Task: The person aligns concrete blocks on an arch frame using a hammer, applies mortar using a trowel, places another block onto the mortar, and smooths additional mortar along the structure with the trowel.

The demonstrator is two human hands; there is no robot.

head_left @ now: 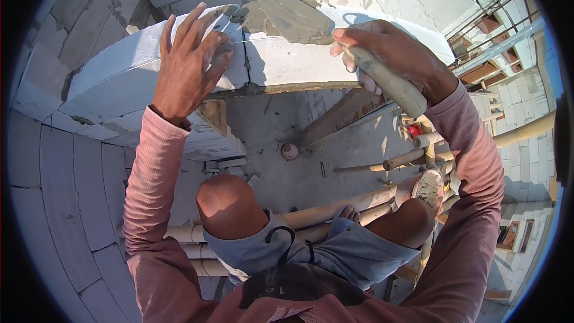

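My right fingers (354, 37) grip the trowel (293, 17); my left fingers (186, 29) spread wide over the left block (128, 63). I'd best keep the blade flat along the mortar (255, 19).

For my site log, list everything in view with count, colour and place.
Trowel: 1, grey with tan handle, upper middle
Mortar: one patch, grey, beside the trowel blade
Blocks: many, white and grey, ahead and around
Bamboo poles: several, tan, below and right
Beam: 1, brown, slanting below front blocks
Bucket-like container: 1, pinkish, right of centre
Unidentified round thing: 1, pale, centre
Unclear object: 1, red, right of centre
Shorts: 1 pair, blue-grey, lower middle
Sleeves: 2, pink, both sides
Left hand: 1, bare, spread over blocks
Right hand: 1, bare, gripping trowel
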